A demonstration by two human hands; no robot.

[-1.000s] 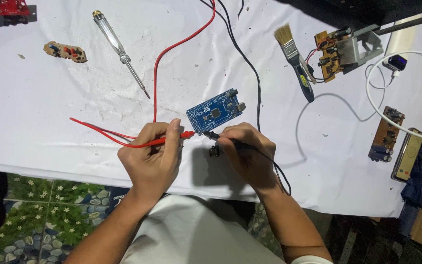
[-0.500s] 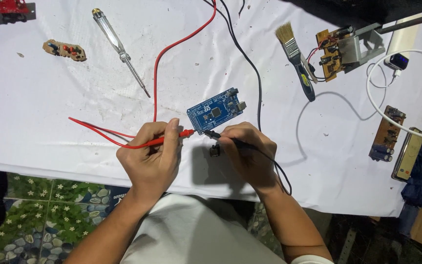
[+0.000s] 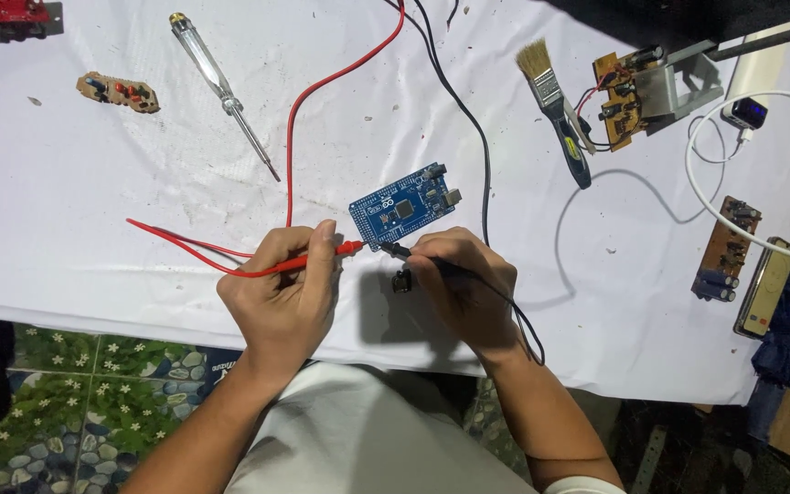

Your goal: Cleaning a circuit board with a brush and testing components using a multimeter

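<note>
Centrally on the white surface (image 3: 93,201) lies the blue circuit board (image 3: 406,205), long axis slanting up-right, just beyond both hands. Left hand (image 3: 281,293) pinches the red probe (image 3: 308,262), right hand (image 3: 464,284) the black probe (image 3: 413,256); both tips meet its near edge.

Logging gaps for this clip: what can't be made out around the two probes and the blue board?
Head view only:
- Black probe tip: too small to tell whether it touches the blue board.
- Right hand grip: its fingers cover the probe body.
- Small black part: too small and shadowed to identify.
- Red lead and black lead: cut off at the top edge.
- Left hand palm hides part of the red probe.
</note>
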